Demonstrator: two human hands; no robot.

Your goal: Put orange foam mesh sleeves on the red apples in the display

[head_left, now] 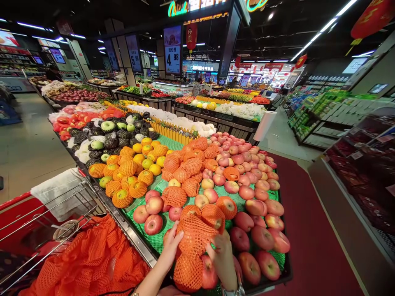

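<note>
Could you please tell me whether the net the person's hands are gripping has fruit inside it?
Cannot tell: the orange net bunches between the left hand and right hand, hiding any contents.

My left hand point(173, 246) pinching an orange foam net sleeve point(196, 234) at its left side, my right hand point(222, 259) pressed on its right side, net stretched and bunched between them, rounded lower bulge point(188, 272) hanging below, red apple point(209, 272) just under my right hand

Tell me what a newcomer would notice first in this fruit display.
Closest to view, the left hand and right hand hold an orange foam net sleeve above red apples. Farther ahead, a hanging price sign shows 4.98, and a red lantern hangs at top right.
</note>
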